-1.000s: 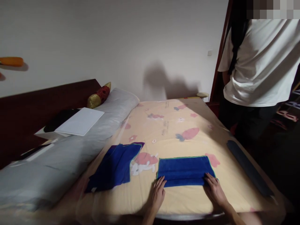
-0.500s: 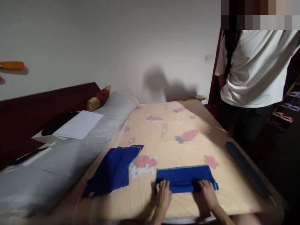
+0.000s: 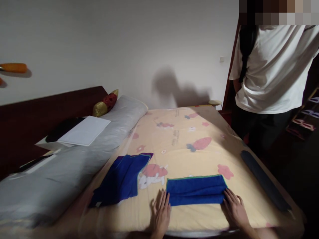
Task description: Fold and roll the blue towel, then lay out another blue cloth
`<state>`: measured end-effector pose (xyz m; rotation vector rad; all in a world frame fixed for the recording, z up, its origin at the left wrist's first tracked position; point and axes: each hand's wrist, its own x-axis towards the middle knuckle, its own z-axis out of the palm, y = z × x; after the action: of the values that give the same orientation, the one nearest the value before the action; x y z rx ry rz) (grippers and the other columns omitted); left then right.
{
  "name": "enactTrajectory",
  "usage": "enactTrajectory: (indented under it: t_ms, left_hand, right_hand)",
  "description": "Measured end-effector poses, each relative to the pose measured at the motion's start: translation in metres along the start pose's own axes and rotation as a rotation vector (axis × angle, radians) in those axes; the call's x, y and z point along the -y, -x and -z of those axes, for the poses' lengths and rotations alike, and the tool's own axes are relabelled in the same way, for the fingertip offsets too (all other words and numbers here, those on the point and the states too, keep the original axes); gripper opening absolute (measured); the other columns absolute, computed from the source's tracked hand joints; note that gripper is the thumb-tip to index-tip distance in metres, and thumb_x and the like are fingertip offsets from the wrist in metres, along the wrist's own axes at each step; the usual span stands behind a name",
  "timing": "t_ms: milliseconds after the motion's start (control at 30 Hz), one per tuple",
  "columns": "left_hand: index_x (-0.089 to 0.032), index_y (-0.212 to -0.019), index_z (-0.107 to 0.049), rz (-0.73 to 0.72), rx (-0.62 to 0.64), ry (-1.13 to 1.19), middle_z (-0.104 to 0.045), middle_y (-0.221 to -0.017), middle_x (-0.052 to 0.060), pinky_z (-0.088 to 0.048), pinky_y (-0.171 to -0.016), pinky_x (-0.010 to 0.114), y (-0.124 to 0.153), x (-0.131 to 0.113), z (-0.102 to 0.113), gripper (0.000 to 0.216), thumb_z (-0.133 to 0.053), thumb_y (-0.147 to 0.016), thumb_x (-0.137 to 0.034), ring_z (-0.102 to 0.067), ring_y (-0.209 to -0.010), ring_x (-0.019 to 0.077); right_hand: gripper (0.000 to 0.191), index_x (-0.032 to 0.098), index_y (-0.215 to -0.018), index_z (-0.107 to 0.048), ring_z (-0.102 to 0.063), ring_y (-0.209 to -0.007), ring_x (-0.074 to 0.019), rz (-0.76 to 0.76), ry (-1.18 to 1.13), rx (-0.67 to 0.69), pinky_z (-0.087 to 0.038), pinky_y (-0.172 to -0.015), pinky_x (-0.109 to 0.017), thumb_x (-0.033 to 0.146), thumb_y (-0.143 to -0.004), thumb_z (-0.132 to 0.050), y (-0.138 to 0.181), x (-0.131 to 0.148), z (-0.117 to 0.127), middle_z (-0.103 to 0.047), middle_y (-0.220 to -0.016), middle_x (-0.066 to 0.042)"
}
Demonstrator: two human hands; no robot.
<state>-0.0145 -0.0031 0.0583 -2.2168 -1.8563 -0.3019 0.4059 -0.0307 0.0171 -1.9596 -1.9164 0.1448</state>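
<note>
A blue cloth (image 3: 195, 190) with a green edge lies folded into a wide strip on the patterned bed sheet (image 3: 179, 159), a crease running along it. At its left end rests my left hand (image 3: 162, 212), fingers stretched out and touching the side. My right hand (image 3: 235, 206) lies at the opposite end, its fingers extended against the cloth's edge. Neither hand grips anything. Farther left, another blue cloth (image 3: 122, 181) is spread unevenly, with a bit of purple cloth (image 3: 149, 155) showing at its top edge.
A long grey bolster (image 3: 124, 116) runs along the dark headboard (image 3: 50, 106), with a flat white board (image 3: 86, 131) on it. A dark rolled item (image 3: 264, 181) lies along the bed's right side. A person in a white shirt (image 3: 271, 73) stands beyond that edge.
Both hands have moved outward from on top of the folded cloth to its two ends. The cloth's front part now lies flatter. The view has shifted slightly.
</note>
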Motion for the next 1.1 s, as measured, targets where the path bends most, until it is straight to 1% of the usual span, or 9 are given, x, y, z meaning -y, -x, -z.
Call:
enactTrajectory:
  t_ms: [200,267,367,533,633,800,867,967,1100]
  left_hand:
    - [-0.035,-0.143,-0.022,-0.298,0.201,0.333,-0.047,-0.150,-0.004,-0.046,-0.110,0.039,-0.009,-0.099,0.002,0.052,-0.028,-0.092,-0.030,-0.047,-0.137,0.0132]
    - [-0.037,-0.143,-0.020,-0.310,0.274,0.404,-0.045,-0.151,-0.004,-0.045,-0.112,0.042,-0.015,-0.110,0.005,0.052,-0.028,-0.092,-0.037,-0.046,-0.138,0.0138]
    - [-0.044,-0.141,-0.019,-0.230,0.320,0.385,-0.047,-0.150,-0.008,-0.045,-0.112,0.043,-0.019,-0.080,0.009,0.049,-0.024,-0.093,-0.037,-0.046,-0.137,0.0117]
    - [-0.046,-0.139,-0.014,-0.052,0.220,0.186,-0.043,-0.151,-0.007,-0.042,-0.112,0.053,-0.011,-0.010,0.010,0.049,-0.025,-0.093,-0.036,-0.045,-0.139,0.0164]
    - [-0.044,-0.140,-0.012,-0.034,0.149,0.148,-0.042,-0.152,-0.005,-0.040,-0.112,0.059,-0.012,-0.028,0.007,0.051,-0.028,-0.092,-0.035,-0.044,-0.140,0.0192]
    - [-0.038,-0.139,-0.028,-0.134,0.162,0.352,-0.049,-0.147,-0.009,-0.046,-0.113,0.038,-0.023,-0.119,-0.006,0.047,-0.027,-0.092,-0.035,-0.046,-0.136,0.0099]
    - [-0.038,-0.138,-0.030,-0.129,0.173,0.396,-0.050,-0.146,-0.009,-0.046,-0.113,0.039,-0.024,-0.133,-0.011,0.046,-0.027,-0.092,-0.038,-0.048,-0.135,0.0105]
    - [-0.040,-0.141,-0.020,-0.105,0.220,0.361,-0.042,-0.151,-0.009,-0.045,-0.115,0.044,-0.023,-0.108,-0.011,0.049,-0.025,-0.092,-0.043,-0.044,-0.139,0.0124]
    - [-0.037,-0.142,-0.016,0.007,0.212,0.208,-0.041,-0.153,-0.005,-0.041,-0.116,0.051,-0.018,-0.044,-0.010,0.052,-0.025,-0.091,-0.044,-0.043,-0.140,0.0156]
  right_hand:
    - [0.046,0.035,-0.138,-0.040,-0.043,-0.138,-0.0186,0.280,-0.146,0.181,-0.040,-0.110,-0.043,0.040,-0.093,-0.031,-0.005,0.107,-0.015,-0.046,-0.149,0.000]
    - [0.048,0.036,-0.139,-0.038,-0.042,-0.138,-0.0187,0.288,-0.186,0.235,-0.038,-0.112,-0.045,0.046,-0.092,-0.030,-0.011,0.123,-0.011,-0.047,-0.148,0.000]
    - [0.052,0.030,-0.136,-0.045,-0.045,-0.136,-0.0223,0.140,-0.165,0.228,-0.035,-0.114,-0.053,0.051,-0.092,-0.025,-0.018,0.098,0.003,-0.052,-0.144,-0.004]
    - [0.056,0.026,-0.134,-0.048,-0.042,-0.138,-0.0261,-0.044,-0.084,0.123,-0.034,-0.113,-0.058,0.056,-0.089,-0.033,-0.016,0.023,0.015,-0.049,-0.147,-0.006]
    - [0.050,0.026,-0.132,-0.050,-0.041,-0.139,-0.0259,-0.031,-0.082,0.080,-0.036,-0.112,-0.056,0.048,-0.092,-0.030,-0.011,0.039,0.006,-0.048,-0.147,-0.007]
    - [0.050,0.028,-0.139,-0.040,-0.036,-0.142,-0.0197,0.196,-0.201,0.250,-0.034,-0.117,-0.046,0.040,-0.092,-0.029,-0.017,0.127,-0.017,-0.040,-0.152,-0.005]
    - [0.050,0.027,-0.139,-0.039,-0.038,-0.140,-0.0192,0.211,-0.199,0.274,-0.033,-0.118,-0.046,0.038,-0.090,-0.034,-0.023,0.141,-0.019,-0.043,-0.150,-0.005]
    - [0.049,0.027,-0.137,-0.043,-0.038,-0.141,-0.0206,0.152,-0.176,0.254,-0.032,-0.118,-0.050,0.041,-0.091,-0.030,-0.029,0.116,-0.013,-0.045,-0.149,-0.004]
    - [0.056,0.023,-0.139,-0.041,-0.036,-0.142,-0.0234,-0.013,-0.102,0.156,-0.032,-0.115,-0.054,0.049,-0.092,-0.026,-0.022,0.045,-0.002,-0.043,-0.151,-0.007]
